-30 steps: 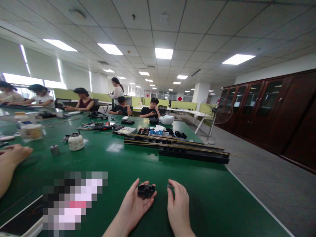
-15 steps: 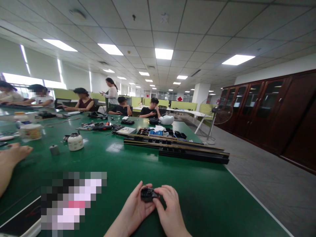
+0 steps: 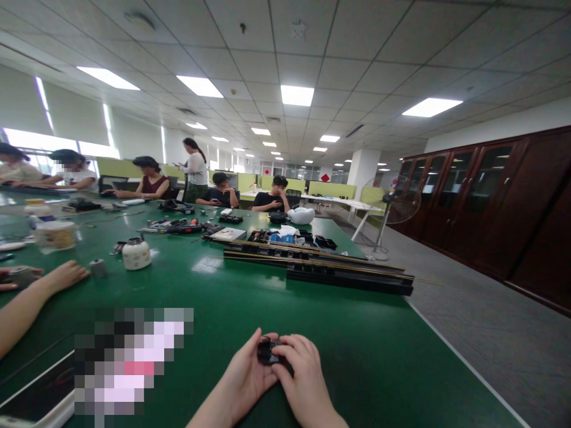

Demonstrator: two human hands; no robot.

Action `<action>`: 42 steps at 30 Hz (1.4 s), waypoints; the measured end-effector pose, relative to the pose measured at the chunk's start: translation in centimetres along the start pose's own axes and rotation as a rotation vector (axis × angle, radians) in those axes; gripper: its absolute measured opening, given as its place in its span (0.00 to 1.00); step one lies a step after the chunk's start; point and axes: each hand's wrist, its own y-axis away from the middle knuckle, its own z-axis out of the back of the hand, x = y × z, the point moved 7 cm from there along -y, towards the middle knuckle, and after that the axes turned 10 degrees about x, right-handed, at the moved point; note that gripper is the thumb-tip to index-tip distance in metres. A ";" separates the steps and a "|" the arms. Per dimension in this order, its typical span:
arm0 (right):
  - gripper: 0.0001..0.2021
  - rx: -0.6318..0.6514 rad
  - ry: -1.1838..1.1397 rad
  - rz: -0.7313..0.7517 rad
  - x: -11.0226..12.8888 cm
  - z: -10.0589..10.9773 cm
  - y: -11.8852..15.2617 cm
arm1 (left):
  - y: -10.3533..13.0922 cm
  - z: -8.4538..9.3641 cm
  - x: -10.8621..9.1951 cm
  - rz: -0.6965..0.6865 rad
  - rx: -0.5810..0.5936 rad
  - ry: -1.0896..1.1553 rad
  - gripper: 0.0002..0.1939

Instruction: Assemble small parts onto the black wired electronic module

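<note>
Near the front of the green table, a small black plastic part rests in my left hand, whose thumb and fingers close around its left side. My right hand comes in from the right, its fingertips bent over the part and pinching its right side. The fingers cover much of the part, and its exact kind cannot be made out. Both hands are just above the tabletop.
At the left a co-worker's hand lies near a grey cylinder and a white jar. A pixelated area covers something at lower left. Long black rails with thin brass rods lie ahead. Beyond them are tools.
My right fingers have moved left, further over the black part, which has turned slightly. At the left, the co-worker's hand has reached rightward toward the grey cylinder.
</note>
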 end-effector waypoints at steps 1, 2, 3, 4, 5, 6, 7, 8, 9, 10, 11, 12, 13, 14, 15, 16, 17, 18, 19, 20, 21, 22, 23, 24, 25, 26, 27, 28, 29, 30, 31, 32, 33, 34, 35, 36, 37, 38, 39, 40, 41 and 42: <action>0.11 0.006 0.000 -0.006 0.0 0.0 0.0 | 0.0 0.1 0.0 0.002 -0.009 -0.002 0.09; 0.11 0.011 -0.002 -0.012 0.1 0.0 0.0 | 0.0 0.2 0.0 0.002 -0.016 -0.004 0.09; 0.11 0.014 -0.006 -0.017 0.1 0.0 0.0 | 0.0 0.2 0.0 0.004 -0.019 -0.008 0.09; 0.11 0.015 -0.012 -0.024 0.1 0.1 0.0 | 0.0 0.2 0.0 0.008 -0.018 -0.012 0.09; 0.11 0.015 -0.021 -0.029 0.2 0.1 0.0 | 0.1 0.2 0.0 0.009 -0.014 -0.014 0.10; 0.11 0.012 -0.031 -0.031 0.2 0.2 0.0 | 0.1 0.3 0.0 0.010 -0.008 -0.016 0.10; 0.11 0.008 -0.043 -0.030 0.3 0.2 0.0 | 0.0 0.3 0.0 0.011 -0.001 -0.018 0.10; 0.12 0.002 -0.055 -0.027 0.4 0.3 0.0 | 0.0 0.4 0.0 0.012 0.004 -0.024 0.10; 0.13 -0.005 -0.068 -0.024 0.4 0.3 0.1 | 0.0 0.5 0.0 0.012 0.007 -0.031 0.10; 0.14 -0.012 -0.082 -0.023 0.4 0.4 0.1 | -0.1 0.6 0.0 0.012 0.008 -0.040 0.10; 0.15 -0.019 -0.096 -0.024 0.4 0.4 0.1 | -0.1 0.7 0.0 0.013 0.007 -0.050 0.11; 0.16 -0.026 -0.109 -0.028 0.3 0.4 0.1 | -0.2 0.8 -0.1 0.013 0.004 -0.059 0.11; 0.17 -0.033 -0.120 -0.033 0.2 0.4 0.1 | -0.2 0.9 -0.1 0.012 -0.001 -0.067 0.11; 0.17 -0.039 -0.129 -0.037 0.1 0.4 0.2 | -0.2 0.9 -0.1 0.012 -0.007 -0.071 0.11; 0.18 -0.043 -0.135 -0.036 0.0 0.4 0.2 | -0.2 0.9 -0.2 0.010 -0.013 -0.073 0.12; 0.18 -0.047 -0.138 -0.031 0.0 0.5 0.2 | -0.1 0.9 -0.3 0.006 -0.019 -0.074 0.11; 0.18 -0.050 -0.138 -0.022 0.0 0.5 0.2 | -0.1 0.8 -0.4 0.002 -0.026 -0.075 0.11; 0.17 -0.053 -0.138 -0.011 0.0 0.5 0.2 | 0.0 0.7 -0.4 0.000 -0.032 -0.077 0.11; 0.17 -0.054 -0.139 -0.002 0.0 0.5 0.3 | 0.1 0.6 -0.5 -0.001 -0.040 -0.080 0.11; 0.16 -0.056 -0.141 0.006 0.0 0.5 0.3 | 0.1 0.5 -0.6 -0.001 -0.050 -0.080 0.11; 0.16 -0.060 -0.142 0.013 0.1 0.5 0.3 | 0.2 0.5 -0.6 0.000 -0.060 -0.079 0.11; 0.15 -0.067 -0.143 0.019 0.1 0.5 0.3 | 0.3 0.4 -0.6 0.000 -0.069 -0.077 0.11; 0.15 -0.075 -0.144 0.025 0.1 0.5 0.3 | 0.3 0.4 -0.7 0.000 -0.074 -0.076 0.12; 0.15 -0.085 -0.145 0.031 0.1 0.6 0.3 | 0.3 0.4 -0.7 0.000 -0.075 -0.076 0.12; 0.15 -0.093 -0.147 0.035 0.1 0.6 0.2 | 0.3 0.3 -0.7 0.000 -0.072 -0.079 0.12; 0.15 -0.099 -0.150 0.038 0.1 0.6 0.2 | 0.3 0.2 -0.7 0.000 -0.066 -0.085 0.13; 0.16 -0.101 -0.156 0.036 0.1 0.6 0.2 | 0.4 0.2 -0.7 0.000 -0.061 -0.092 0.13; 0.16 -0.101 -0.162 0.033 0.1 0.6 0.2 | 0.4 0.1 -0.7 0.001 -0.056 -0.096 0.13; 0.16 -0.101 -0.169 0.029 0.1 0.6 0.2 | 0.4 0.1 -0.7 0.001 -0.051 -0.099 0.13; 0.16 -0.101 -0.175 0.025 0.1 0.6 0.2 | 0.5 0.0 -0.7 0.002 -0.045 -0.101 0.13; 0.16 -0.103 -0.180 0.020 0.0 0.7 0.2 | 0.5 0.0 -0.7 0.004 -0.039 -0.103 0.14; 0.16 -0.106 -0.185 0.016 0.0 0.7 0.2 | 0.5 0.0 -0.7 0.005 -0.032 -0.105 0.14; 0.16 -0.108 -0.189 0.013 0.0 0.7 0.2 | 0.5 -0.1 -0.7 0.006 -0.022 -0.106 0.14; 0.16 -0.109 -0.194 0.012 0.0 0.7 0.2 | 0.6 -0.2 -0.7 0.007 -0.011 -0.107 0.15; 0.16 -0.107 -0.198 0.011 -0.1 0.7 0.2 | 0.5 -0.2 -0.8 0.009 -0.001 -0.108 0.15; 0.16 -0.103 -0.203 0.012 -0.1 0.7 0.2 | 0.5 -0.3 -0.8 0.010 0.009 -0.108 0.16; 0.17 -0.101 -0.207 0.013 -0.1 0.7 0.2 | 0.5 -0.4 -0.8 0.011 0.019 -0.107 0.17; 0.17 -0.101 -0.211 0.014 -0.2 0.7 0.2 | 0.5 -0.4 -0.8 0.014 0.027 -0.106 0.17; 0.17 -0.104 -0.213 0.014 -0.2 0.7 0.2 | 0.5 -0.4 -0.8 0.017 0.035 -0.104 0.17; 0.17 -0.109 -0.213 0.014 -0.2 0.7 0.2 | 0.4 -0.4 -0.8 0.019 0.042 -0.104 0.18; 0.17 -0.115 -0.212 0.014 -0.3 0.7 0.2 | 0.4 -0.4 -0.7 0.020 0.048 -0.105 0.18; 0.17 -0.118 -0.209 0.014 -0.3 0.8 0.3 | 0.4 -0.3 -0.7 0.020 0.055 -0.106 0.18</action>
